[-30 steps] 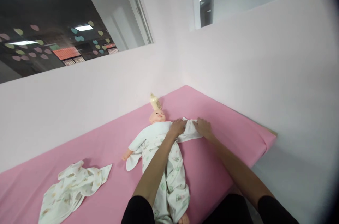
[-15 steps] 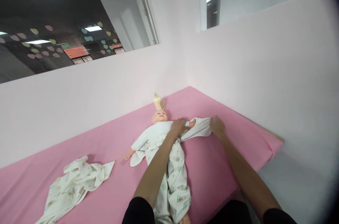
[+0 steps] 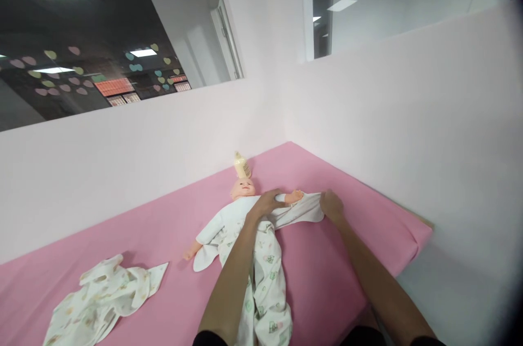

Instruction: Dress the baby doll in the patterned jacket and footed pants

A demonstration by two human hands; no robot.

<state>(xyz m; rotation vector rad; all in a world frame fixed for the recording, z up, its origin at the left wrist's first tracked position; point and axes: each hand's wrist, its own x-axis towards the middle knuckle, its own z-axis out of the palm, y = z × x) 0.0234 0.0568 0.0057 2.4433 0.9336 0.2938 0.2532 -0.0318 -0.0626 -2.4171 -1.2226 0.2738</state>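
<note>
A baby doll (image 3: 244, 188) lies on its back on the pink padded surface, in a white top (image 3: 223, 220) and white trousers with a green print (image 3: 269, 275). My left hand (image 3: 269, 202) is closed round the doll's sleeved arm near the wrist; the doll's bare hand (image 3: 294, 196) sticks out beyond it. With my right hand (image 3: 332, 205) I pinch the outer end of a white cloth flap (image 3: 304, 210), which stretches taut beside that arm. The doll's other arm lies spread out to the left. My left forearm hides part of its body.
A pale yellow bottle (image 3: 242, 166) stands behind the doll's head. A crumpled printed baby garment (image 3: 108, 289) lies at the left on the pink surface (image 3: 171, 215). White walls (image 3: 347, 106) with windows border the back and right.
My left hand still holds the doll's arm, and more of the doll's hand shows past my fingers. My right hand keeps its pinch on the cloth. The whole view has shifted slightly.
</note>
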